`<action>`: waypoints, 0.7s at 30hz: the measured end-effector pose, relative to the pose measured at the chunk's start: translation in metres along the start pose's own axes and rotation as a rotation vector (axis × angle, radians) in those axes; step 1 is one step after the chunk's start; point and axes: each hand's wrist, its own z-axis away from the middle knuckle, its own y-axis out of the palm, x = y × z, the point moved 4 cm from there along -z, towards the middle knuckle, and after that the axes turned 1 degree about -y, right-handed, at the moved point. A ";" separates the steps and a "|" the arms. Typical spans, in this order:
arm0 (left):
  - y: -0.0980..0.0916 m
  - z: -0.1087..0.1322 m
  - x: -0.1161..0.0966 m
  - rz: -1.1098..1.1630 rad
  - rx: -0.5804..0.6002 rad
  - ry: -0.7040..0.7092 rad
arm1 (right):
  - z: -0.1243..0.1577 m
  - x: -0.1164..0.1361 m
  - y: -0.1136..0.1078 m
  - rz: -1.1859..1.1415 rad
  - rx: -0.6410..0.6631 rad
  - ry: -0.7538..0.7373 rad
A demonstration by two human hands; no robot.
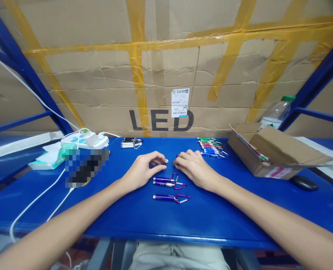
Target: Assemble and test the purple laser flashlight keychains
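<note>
My left hand (142, 169) is closed, with a small silvery round piece (166, 161) pinched at its fingertips. Just across from it, my right hand (193, 168) curls its fingers around a purple keychain flashlight (177, 155), most of which they hide. Below the hands lie two purple keychain flashlights (163, 181) side by side, their carabiner clips pointing right. A third purple flashlight (164, 197) with a purple carabiner (182, 199) rests nearer the table's front edge.
Several green, red and blue flashlights (209, 147) lie behind my right hand; black and silver ones (128, 142) lie back left. An open cardboard box (246, 159), a black mouse (303, 183) and a bottle (277, 110) stand right. A power strip (99, 141), tissue pack (50, 157) and white cables are left.
</note>
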 end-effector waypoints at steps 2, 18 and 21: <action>0.001 0.000 -0.001 -0.009 0.018 0.012 | 0.000 0.002 -0.006 -0.091 -0.047 0.009; 0.006 0.004 -0.006 -0.070 0.104 0.079 | 0.000 0.016 -0.018 -0.715 -0.220 0.078; 0.005 0.003 -0.005 -0.070 0.086 0.088 | 0.003 0.016 -0.023 -0.620 -0.249 0.036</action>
